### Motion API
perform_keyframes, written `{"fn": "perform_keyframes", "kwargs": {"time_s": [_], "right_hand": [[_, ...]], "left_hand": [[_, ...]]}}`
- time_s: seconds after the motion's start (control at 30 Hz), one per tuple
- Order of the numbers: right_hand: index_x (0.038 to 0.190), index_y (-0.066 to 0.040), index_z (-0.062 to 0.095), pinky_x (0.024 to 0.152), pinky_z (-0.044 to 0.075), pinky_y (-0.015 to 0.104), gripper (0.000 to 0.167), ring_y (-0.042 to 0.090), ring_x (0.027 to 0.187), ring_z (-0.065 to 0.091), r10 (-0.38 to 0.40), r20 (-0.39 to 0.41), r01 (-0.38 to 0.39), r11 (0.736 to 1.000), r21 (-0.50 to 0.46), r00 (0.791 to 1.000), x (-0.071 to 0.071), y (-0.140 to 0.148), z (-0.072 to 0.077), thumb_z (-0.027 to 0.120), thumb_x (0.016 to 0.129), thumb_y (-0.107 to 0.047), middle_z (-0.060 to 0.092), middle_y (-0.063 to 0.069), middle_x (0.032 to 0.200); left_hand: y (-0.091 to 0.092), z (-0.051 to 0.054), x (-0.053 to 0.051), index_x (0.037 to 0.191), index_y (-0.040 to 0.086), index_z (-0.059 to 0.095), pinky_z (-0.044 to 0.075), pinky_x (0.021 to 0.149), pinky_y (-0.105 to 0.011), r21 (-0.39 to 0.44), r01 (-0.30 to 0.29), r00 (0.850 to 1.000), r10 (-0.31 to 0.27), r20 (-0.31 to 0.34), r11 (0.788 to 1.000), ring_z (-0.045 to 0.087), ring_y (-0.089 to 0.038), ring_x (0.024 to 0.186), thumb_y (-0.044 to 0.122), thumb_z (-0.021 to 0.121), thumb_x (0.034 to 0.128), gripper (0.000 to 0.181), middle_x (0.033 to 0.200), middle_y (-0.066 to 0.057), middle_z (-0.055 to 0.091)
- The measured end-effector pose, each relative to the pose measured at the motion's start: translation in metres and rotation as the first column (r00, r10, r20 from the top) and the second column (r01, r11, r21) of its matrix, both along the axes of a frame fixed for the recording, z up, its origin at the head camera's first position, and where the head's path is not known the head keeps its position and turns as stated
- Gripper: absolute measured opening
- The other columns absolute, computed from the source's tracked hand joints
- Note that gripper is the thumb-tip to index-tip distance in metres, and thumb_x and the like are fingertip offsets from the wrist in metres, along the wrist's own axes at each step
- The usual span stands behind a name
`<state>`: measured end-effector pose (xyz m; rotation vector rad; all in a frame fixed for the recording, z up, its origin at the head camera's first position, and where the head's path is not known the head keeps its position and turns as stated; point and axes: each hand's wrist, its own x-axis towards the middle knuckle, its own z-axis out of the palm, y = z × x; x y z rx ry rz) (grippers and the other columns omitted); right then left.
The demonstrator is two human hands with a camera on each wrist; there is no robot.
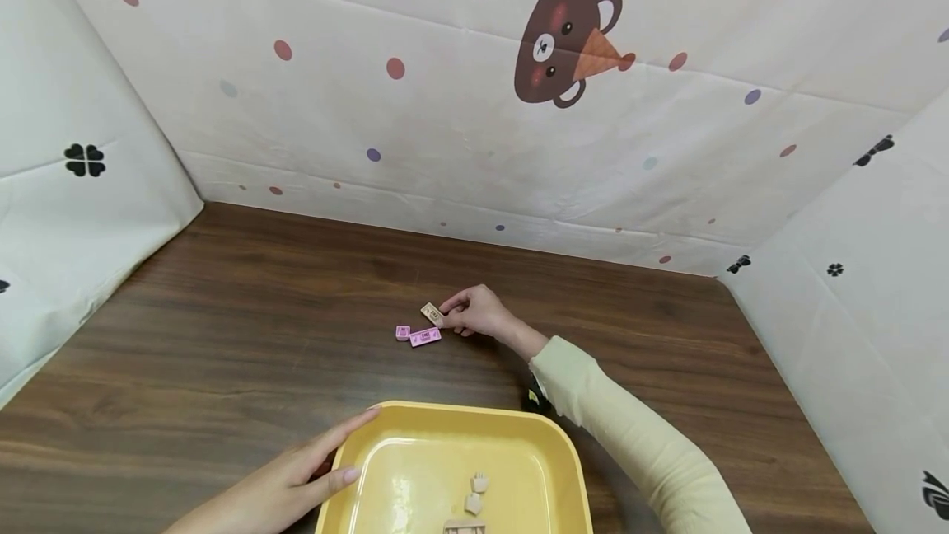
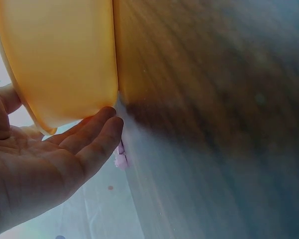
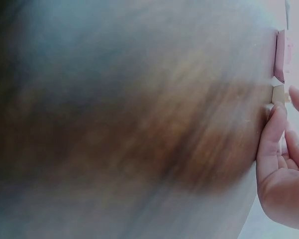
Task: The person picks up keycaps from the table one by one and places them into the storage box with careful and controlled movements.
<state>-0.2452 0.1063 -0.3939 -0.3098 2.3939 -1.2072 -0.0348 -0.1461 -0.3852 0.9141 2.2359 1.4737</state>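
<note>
My right hand (image 1: pixel 482 313) is at a small beige tile (image 1: pixel 432 315) with dark markings, its thumb and index finger pinching the tile's right end. Two pink pieces lie just in front of it: a long pink tile (image 1: pixel 426 337) and a small pink block (image 1: pixel 403 333). In the right wrist view the pink tile (image 3: pixel 280 57) stands just beyond the beige tile (image 3: pixel 278 94). My left hand (image 1: pixel 296 472) holds the left far corner of a yellow tray (image 1: pixel 474 416), thumb over the rim and fingers along the outer wall (image 2: pixel 64 64).
Inside the tray lie small beige pieces (image 1: pixel 474 503) and a beige slotted piece (image 1: pixel 465 526). A dark object (image 1: pixel 534 396) is partly hidden beneath the right sleeve. White printed cloth walls (image 1: pixel 334 122) border the brown wood-grain table (image 1: pixel 259 311).
</note>
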Motion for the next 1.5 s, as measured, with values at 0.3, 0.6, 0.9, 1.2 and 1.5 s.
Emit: {"fn": "perform_keyframes", "kwargs": {"time_s": [0.3, 0.6, 0.9, 1.2, 1.5], "right_hand": [[0.090, 0.001, 0.071, 0.051, 0.050, 0.025, 0.017, 0.009, 0.052, 0.054, 0.001, -0.012, -0.001, 1.000, 0.019, 1.000, 0.002, -0.001, 0.001, 0.072, 0.078, -0.011, 0.063, 0.004, 0.070], [0.087, 0.001, 0.071, 0.050, 0.051, 0.025, 0.012, 0.008, 0.050, 0.055, -0.029, -0.024, 0.030, 0.999, 0.039, 0.999, 0.003, -0.002, 0.000, 0.066, 0.082, -0.007, 0.066, 0.007, 0.072], [0.087, 0.003, 0.071, 0.050, 0.051, 0.025, 0.011, 0.008, 0.049, 0.056, -0.034, 0.007, 0.034, 0.999, 0.011, 0.999, 0.003, -0.001, 0.001, 0.065, 0.081, -0.005, 0.066, 0.008, 0.069], [0.092, 0.008, 0.068, 0.053, 0.052, 0.028, 0.015, 0.011, 0.052, 0.059, -0.030, 0.080, 0.038, 0.995, -0.093, 0.996, 0.005, 0.009, 0.005, 0.061, 0.083, -0.001, 0.066, 0.013, 0.071], [0.094, 0.012, 0.059, 0.059, 0.053, 0.030, 0.012, 0.016, 0.061, 0.065, -0.062, 0.179, 0.108, 0.959, -0.262, 0.982, 0.014, 0.018, 0.013, 0.056, 0.084, 0.005, 0.066, 0.020, 0.078]], "left_hand": [[0.000, -0.001, 0.001, 0.146, 0.011, 0.018, 0.044, 0.081, -0.019, 0.058, 0.040, 0.998, -0.043, 0.045, 0.998, 0.054, -0.005, 0.099, 0.012, 0.043, 0.0971, 0.055, 0.125, -0.021, 0.049], [0.000, 0.000, 0.002, 0.146, 0.008, 0.018, 0.045, 0.079, -0.020, 0.083, 0.055, 0.998, -0.056, 0.013, 0.995, 0.057, -0.006, 0.093, 0.008, 0.043, 0.0965, 0.055, 0.117, -0.018, 0.055], [0.000, 0.000, 0.003, 0.146, 0.010, 0.019, 0.044, 0.079, -0.020, 0.063, 0.039, 0.999, -0.040, 0.013, 0.997, 0.056, -0.006, 0.094, 0.010, 0.044, 0.0966, 0.055, 0.119, -0.017, 0.055], [0.001, 0.000, 0.004, 0.145, 0.013, 0.024, 0.043, 0.083, -0.020, -0.021, -0.036, 0.997, 0.034, -0.065, 0.999, 0.051, -0.005, 0.103, 0.016, 0.047, 0.0960, 0.054, 0.130, -0.019, 0.047], [0.002, 0.001, 0.006, 0.145, 0.013, 0.024, 0.042, 0.085, -0.019, -0.032, -0.053, 0.993, 0.049, -0.104, 0.998, 0.051, -0.005, 0.106, 0.016, 0.047, 0.0959, 0.054, 0.134, -0.018, 0.044]]}}
